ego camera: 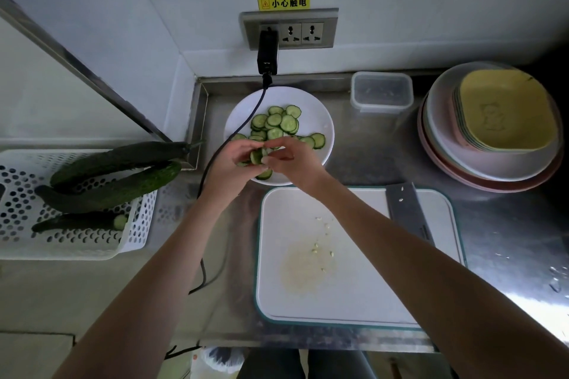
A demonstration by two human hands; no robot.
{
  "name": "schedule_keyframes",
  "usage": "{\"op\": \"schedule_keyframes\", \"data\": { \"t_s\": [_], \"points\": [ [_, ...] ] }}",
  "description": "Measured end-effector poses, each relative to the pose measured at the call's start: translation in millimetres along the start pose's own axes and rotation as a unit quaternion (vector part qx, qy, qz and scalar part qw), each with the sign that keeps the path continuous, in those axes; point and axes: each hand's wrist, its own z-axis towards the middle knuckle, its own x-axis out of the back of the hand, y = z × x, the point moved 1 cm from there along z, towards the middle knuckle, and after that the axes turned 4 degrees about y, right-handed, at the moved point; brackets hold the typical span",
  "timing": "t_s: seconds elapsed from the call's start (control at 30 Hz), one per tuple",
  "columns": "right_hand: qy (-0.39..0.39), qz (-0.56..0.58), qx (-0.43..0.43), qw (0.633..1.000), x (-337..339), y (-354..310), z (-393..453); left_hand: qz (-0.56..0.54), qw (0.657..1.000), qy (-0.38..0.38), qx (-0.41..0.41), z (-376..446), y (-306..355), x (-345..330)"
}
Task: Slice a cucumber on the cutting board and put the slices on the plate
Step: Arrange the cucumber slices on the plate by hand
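A white plate [320, 120] at the back of the steel counter holds several cucumber slices [278, 124]. Both hands meet over the plate's near edge. My left hand [229, 164] cups a small stack of slices [256, 157]. My right hand [292, 161] pinches at that same stack with its fingertips. The white cutting board [354, 292] with a teal rim lies in front, bare except for seeds and a wet patch. A cleaver [408, 212] rests flat on the board's far right corner. Whole cucumbers [117, 175] and a cut piece [83, 221] lie in a white basket.
The perforated white basket [18, 237] sits at the left. A black cable [215, 160] runs from a wall plug down across the plate's left edge. A clear lidded box [381, 91] and a stack of bowls with a yellow dish [492, 129] stand at the back right.
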Motion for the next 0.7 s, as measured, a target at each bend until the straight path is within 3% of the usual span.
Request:
{"op": "schedule_keyframes", "data": {
  "t_s": [0.3,0.4,0.53,0.7],
  "points": [
    [0.073,0.054,-0.048,0.995,6.1,0.0,-0.6,0.004,1.0,-0.028,0.012,6.2,0.9,-7.8],
    [0.135,0.008,-0.044,0.99,25.7,8.5,2.0,0.01,0.999,-0.032,0.017,16.3,-4.1,-2.7],
    [0.119,-0.059,-0.023,0.991,49.7,13.6,9.6,0.002,0.993,-0.099,0.059,28.6,-3.2,7.7],
    [0.141,-0.097,0.007,0.985,64.8,10.4,23.8,0.033,0.992,0.086,0.087,48.9,-3.6,20.5]
  ]
}}
